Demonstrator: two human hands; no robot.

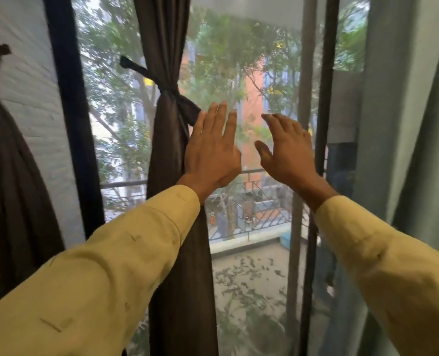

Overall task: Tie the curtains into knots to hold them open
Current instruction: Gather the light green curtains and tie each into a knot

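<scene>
Before the window [264, 73], the left hand [210, 152] and right hand [287, 152] are raised, fingers spread, holding nothing. Just beside the left hand, 1 brown curtain [172, 145] hangs knotted, bunched to uncover glass; the grey curtain [406, 124] hangs loose.

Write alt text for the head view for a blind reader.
The left hand and right hand are raised open before a window, beside a brown curtain tied at its middle. A second tied curtain hangs far left; a loose grey curtain hangs right.
</scene>
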